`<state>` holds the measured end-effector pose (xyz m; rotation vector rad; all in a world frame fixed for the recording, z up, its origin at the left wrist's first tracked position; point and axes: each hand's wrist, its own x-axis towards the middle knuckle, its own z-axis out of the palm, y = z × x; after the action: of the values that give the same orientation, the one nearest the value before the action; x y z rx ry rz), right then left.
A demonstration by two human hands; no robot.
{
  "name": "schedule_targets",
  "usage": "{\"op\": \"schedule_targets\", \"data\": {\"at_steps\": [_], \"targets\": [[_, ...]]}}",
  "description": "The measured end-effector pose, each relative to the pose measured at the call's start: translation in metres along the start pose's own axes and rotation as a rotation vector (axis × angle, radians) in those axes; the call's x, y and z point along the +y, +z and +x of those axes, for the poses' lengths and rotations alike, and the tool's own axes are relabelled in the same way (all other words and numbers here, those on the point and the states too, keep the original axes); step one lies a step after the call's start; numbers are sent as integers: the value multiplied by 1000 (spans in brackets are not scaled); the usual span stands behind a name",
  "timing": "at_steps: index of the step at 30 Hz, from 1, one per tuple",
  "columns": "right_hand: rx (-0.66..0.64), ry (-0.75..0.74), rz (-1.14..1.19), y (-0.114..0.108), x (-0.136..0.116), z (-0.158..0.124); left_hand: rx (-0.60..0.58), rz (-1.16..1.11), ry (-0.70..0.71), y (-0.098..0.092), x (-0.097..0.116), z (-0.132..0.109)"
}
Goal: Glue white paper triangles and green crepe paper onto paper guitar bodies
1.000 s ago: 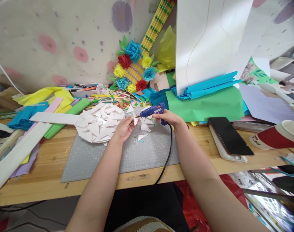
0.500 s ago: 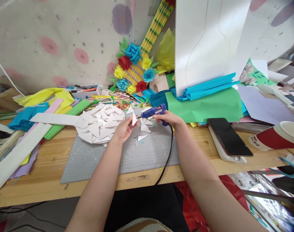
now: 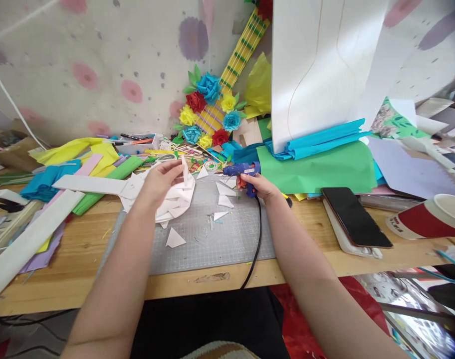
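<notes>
My right hand [image 3: 258, 186] is closed round a blue hot glue gun [image 3: 242, 171], its nozzle pointing left and its black cord [image 3: 254, 249] trailing toward me over the grey cutting mat [image 3: 212, 239]. My left hand [image 3: 160, 180] hovers over the white piece built of foam triangles [image 3: 175, 199] and pinches a small white triangle [image 3: 184, 169] between thumb and fingers. Loose white triangles [image 3: 174, 238] lie on the mat between the two hands.
Coloured crepe paper [image 3: 81, 159] is heaped at the left, with green and blue sheets [image 3: 317, 159] and a white board [image 3: 310, 70] at the right. A paper-flower guitar [image 3: 216, 109] leans on the wall. A black phone [image 3: 354, 217] and a red paper cup [image 3: 429, 219] lie at the right.
My left hand has moved left with the white triangle, away from the glue gun's nozzle and over the white foam piece. The glue gun has dropped slightly toward the mat.
</notes>
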<state>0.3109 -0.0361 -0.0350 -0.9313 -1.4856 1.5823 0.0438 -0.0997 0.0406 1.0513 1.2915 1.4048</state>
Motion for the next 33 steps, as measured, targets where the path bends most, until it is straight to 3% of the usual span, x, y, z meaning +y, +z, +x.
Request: {"op": "schedule_targets", "data": {"at_steps": [3, 6, 10, 17, 28, 30, 33], "targets": [[-21, 14, 2, -1, 5, 4, -15, 566, 106, -14, 17, 22], [-25, 13, 2, -1, 8, 6, -21, 1067, 95, -20, 18, 43], [-20, -7, -15, -1, 9, 7, -19, 1357, 99, -22, 1, 58], [-35, -7, -8, -2, 8, 9, -56, 1428, 122, -26, -20, 61], [-10, -9, 7, 2, 6, 8, -81, 1347, 81, -32, -27, 65], [7, -18, 12, 1, 7, 9, -63, 1314, 129, -34, -25, 65], [41, -25, 42, 1, 10, 13, 4, 1252, 316, -28, -21, 58]]}}
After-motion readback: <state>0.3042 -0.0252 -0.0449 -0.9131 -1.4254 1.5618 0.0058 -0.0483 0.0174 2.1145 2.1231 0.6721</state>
